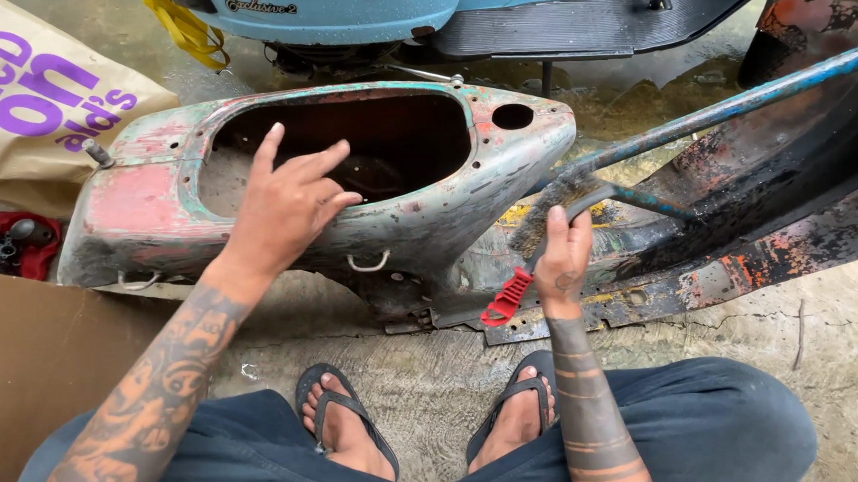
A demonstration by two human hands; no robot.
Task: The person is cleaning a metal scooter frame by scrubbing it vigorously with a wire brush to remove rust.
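An old scooter body shell, rusted with flaking teal and red paint, lies on its side on the concrete in front of me. My left hand hovers open over its flank, fingers spread, just below the large opening. My right hand is closed on a wire brush with a red handle; the bristles rest against the shell where it meets the rusty floorboard. A blue-painted frame tube runs up to the right.
A light blue scooter stands behind the shell. A brown paper bag sits at far left, with a red tray of dark parts below it and brown cardboard nearer me. My sandalled feet rest on wet concrete.
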